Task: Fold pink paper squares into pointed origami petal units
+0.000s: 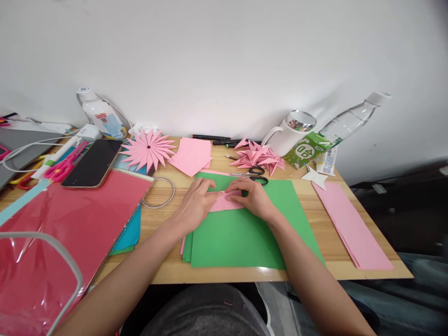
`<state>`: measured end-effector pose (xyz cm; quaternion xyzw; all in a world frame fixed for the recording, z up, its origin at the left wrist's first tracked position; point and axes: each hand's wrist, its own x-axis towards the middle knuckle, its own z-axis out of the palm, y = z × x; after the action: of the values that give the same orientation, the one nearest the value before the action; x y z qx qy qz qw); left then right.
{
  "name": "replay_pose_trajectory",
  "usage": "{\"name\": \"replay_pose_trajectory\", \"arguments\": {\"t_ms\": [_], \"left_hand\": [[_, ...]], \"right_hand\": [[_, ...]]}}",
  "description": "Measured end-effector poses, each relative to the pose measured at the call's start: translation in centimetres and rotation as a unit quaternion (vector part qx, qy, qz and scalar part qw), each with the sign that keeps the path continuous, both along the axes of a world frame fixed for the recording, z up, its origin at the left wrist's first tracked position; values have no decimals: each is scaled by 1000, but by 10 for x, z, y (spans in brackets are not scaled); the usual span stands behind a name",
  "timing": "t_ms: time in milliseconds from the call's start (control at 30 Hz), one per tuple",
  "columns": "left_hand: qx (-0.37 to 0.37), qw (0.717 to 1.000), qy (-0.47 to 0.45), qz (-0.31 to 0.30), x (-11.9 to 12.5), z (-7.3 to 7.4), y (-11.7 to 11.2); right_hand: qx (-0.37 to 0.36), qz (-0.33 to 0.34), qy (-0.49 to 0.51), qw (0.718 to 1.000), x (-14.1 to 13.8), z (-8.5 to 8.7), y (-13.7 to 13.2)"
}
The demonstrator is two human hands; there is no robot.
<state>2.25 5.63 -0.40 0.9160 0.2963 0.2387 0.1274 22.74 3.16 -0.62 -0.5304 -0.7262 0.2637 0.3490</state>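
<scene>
A small piece of pink paper (224, 203) lies on a stack of green paper sheets (238, 242). From its left side, my left hand (196, 204) grips it, thumb and fingers at the left end. My right hand (255, 198) is closed on the right end, fingertips pressed to the paper's upper part. The two thumbs almost meet at its middle. Just behind my right hand are black-handled scissors (258, 171), partly on the green stack. Part of the pink paper is hidden under my fingers.
Behind are a pink folded-paper star (149, 148), pink squares (192, 154) and a pile of folded pink pieces (257, 156). A white mug (285, 135) and clear bottle (350, 119) stand back right. Pink strips (352, 224) lie right; a phone (94, 163) and red paper pack (77, 210) left.
</scene>
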Motion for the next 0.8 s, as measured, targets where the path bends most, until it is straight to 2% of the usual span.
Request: {"name": "replay_pose_trajectory", "arguments": {"t_ms": [133,200,467,800], "left_hand": [[-38,994,-36,-97,1,-1,-3],[-49,992,-33,-115,1,-3,-3],[-46,993,-31,-103,1,-7,0],[-7,995,-24,-96,0,-8,4]], "right_hand": [[-1,8,17,1000,2,-1,2],[-6,9,23,1000,3,-2,3],[-21,12,47,999,5,-5,6],[-36,17,57,998,8,-5,10]]}}
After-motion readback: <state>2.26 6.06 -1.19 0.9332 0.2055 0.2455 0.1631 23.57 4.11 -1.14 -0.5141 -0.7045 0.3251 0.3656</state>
